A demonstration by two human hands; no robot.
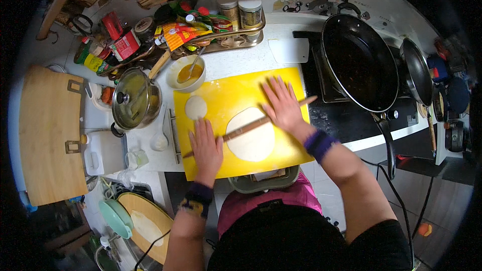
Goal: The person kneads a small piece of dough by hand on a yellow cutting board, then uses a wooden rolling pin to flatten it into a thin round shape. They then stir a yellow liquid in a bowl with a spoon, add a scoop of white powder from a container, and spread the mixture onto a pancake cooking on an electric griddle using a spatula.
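Note:
A thin wooden rolling pin [246, 128] lies slantwise across a flattened round of dough [256, 147] on a yellow mat [241, 82]. My left hand [205, 150] rests flat over the pin's left part, fingers stretched out. Over the right part lies my right hand [282, 105], palm down with spread fingers, slightly blurred. Neither hand's fingers curl around the wood. Just beyond my left fingertips sits a smaller dough disc [196, 107]. At the mat's far left corner stands a white bowl [173, 71] with yellow-brown liquid and a spoon [193, 66] in it.
Left of the mat are a glass-lidded pot [133, 98], a white spoon [159, 141] and a glass cup [136, 159]. A large black frying pan [359, 60] occupies the stove at right. Seasonings crowd a rack [241, 45] behind. Another flat dough sheet [147, 227] lies on a wooden board [130, 199].

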